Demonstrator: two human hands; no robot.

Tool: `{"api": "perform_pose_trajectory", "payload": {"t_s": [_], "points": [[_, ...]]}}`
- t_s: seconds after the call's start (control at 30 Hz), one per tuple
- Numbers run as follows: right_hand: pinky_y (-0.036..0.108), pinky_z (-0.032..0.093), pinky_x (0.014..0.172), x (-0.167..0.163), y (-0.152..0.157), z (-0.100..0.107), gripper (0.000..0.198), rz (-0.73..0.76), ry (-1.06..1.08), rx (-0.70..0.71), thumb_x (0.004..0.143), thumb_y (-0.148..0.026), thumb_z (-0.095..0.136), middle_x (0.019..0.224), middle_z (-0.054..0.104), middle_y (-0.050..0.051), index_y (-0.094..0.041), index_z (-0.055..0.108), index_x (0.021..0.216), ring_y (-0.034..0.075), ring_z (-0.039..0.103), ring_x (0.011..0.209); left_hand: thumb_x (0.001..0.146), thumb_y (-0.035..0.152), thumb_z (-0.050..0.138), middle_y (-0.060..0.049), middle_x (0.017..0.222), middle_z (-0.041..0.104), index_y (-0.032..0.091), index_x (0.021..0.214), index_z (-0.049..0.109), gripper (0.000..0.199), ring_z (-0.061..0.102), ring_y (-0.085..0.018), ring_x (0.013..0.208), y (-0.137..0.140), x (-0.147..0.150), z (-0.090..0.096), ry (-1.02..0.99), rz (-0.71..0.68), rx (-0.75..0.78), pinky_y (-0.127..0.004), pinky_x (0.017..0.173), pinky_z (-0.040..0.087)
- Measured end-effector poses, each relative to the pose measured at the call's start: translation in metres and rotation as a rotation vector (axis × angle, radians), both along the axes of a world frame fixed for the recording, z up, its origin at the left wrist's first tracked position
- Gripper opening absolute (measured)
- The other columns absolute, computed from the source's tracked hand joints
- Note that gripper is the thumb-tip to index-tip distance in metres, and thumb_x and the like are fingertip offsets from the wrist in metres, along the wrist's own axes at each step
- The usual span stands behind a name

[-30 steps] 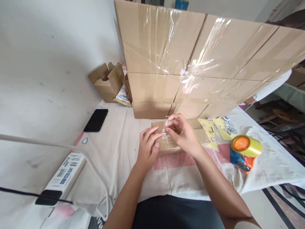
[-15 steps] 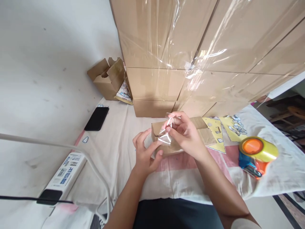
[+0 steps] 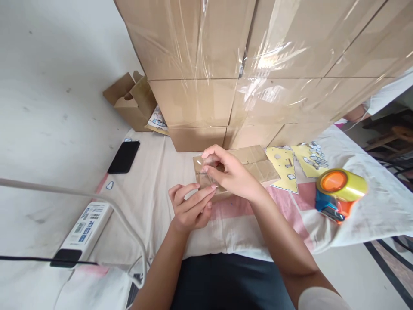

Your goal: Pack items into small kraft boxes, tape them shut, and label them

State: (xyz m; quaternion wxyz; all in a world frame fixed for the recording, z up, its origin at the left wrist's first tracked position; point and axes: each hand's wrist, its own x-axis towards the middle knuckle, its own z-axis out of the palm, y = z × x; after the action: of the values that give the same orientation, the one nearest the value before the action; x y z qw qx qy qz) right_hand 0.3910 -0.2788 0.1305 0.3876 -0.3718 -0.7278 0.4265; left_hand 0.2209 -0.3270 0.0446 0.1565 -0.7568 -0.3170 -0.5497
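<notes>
A small cardboard box (image 3: 263,165) lies flat on the cloth in front of me. My right hand (image 3: 230,174) hovers over its left end, thumb and fingers closed on a short piece of clear tape (image 3: 211,161). The tape is crinkled, and part of it is hidden by the fingers. My left hand (image 3: 190,206) is at the box's near left corner, palm turned partly up and fingers stretched out. Its fingertips come close to the tape's lower end; whether they touch it I cannot tell.
A tall stack of plastic-wrapped cartons (image 3: 196,103) stands behind the box. A tape dispenser (image 3: 335,211) with a yellow roll (image 3: 355,185) and yellow paper cutouts (image 3: 284,168) lie right. Left are a phone (image 3: 124,157), an opened carton (image 3: 135,107), a power strip (image 3: 87,228) and cables.
My right hand has lowered the tape toward the box's left end and tilted it. My left fingers have straightened more and drawn together. The whole view has shifted slightly.
</notes>
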Motion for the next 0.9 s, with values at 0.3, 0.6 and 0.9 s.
{"api": "perform_pose_trajectory", "payload": {"t_s": [0.3,0.6,0.9], "points": [[0.049,0.031,0.114,-0.008,-0.001,0.005,0.017,-0.143,-0.353,0.174,0.096,-0.013,0.05,0.139,0.059,0.009,-0.023,0.057,0.108,0.028,0.041,0.137,0.088,0.015,0.056,0.003,0.083,0.082,0.023,0.101,0.076,0.026,0.071,-0.023,0.09,-0.002,0.002,0.005,-0.006,0.065,0.055,-0.042,0.085,0.035],[0.053,0.022,0.123,-0.019,0.001,0.002,0.009,-0.195,-0.569,0.107,0.098,-0.019,0.052,0.163,0.035,0.017,-0.018,0.057,0.104,0.033,0.026,0.154,0.086,0.015,0.058,0.0,0.089,0.083,0.022,0.102,0.076,0.024,0.077,-0.02,0.085,0.001,-0.004,0.005,0.049,0.014,0.053,-0.041,0.088,0.037],[0.052,0.035,0.112,-0.017,0.018,0.014,0.066,-0.342,-0.754,0.096,0.087,-0.056,0.074,0.133,0.064,0.016,-0.015,0.054,0.135,0.036,0.055,0.129,0.088,0.018,0.056,-0.006,0.096,0.083,0.022,0.085,0.07,0.015,0.079,-0.025,0.091,-0.001,-0.007,0.006,0.066,-0.04,0.078,-0.041,0.082,0.039]]}}
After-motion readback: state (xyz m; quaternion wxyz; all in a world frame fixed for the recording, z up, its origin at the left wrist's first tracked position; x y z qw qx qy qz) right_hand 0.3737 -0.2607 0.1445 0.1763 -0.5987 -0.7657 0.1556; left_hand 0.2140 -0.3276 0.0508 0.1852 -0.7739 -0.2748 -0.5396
